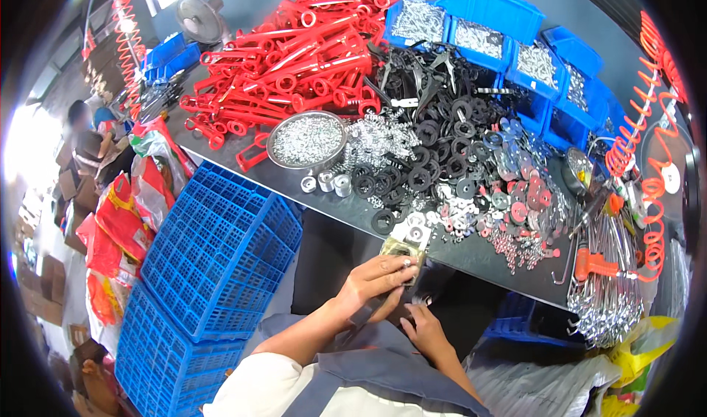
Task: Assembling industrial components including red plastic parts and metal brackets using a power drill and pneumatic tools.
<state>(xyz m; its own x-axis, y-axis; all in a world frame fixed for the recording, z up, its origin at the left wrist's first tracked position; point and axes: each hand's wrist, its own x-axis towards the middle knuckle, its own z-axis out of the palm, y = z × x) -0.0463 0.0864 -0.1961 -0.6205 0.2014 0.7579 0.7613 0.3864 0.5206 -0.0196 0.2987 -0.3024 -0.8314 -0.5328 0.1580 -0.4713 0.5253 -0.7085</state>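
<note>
My left hand (377, 278) reaches over a small metal fixture (403, 244) at the bench's front edge. Its fingers are pressed together against the fixture, with a tiny silvery bit at their tips; what they grip is mostly hidden. A round silver part (416, 233) sits on the fixture's far end. Below the edge, close to my body, my right hand (427, 332) has its fingers bent inward. Something small and shiny shows at those fingertips, too small to name. Black rings (383, 222) and loose silver collars (342, 186) lie on the bench nearby.
Red frames (294, 63) are heaped at the back left, beside a bowl of small metal parts (306, 141). Blue bins (490, 12) stand behind black parts. Bent metal rods (607, 299) and an orange-handled air tool (593, 264) hang at right. Blue crates (213, 247) stand left.
</note>
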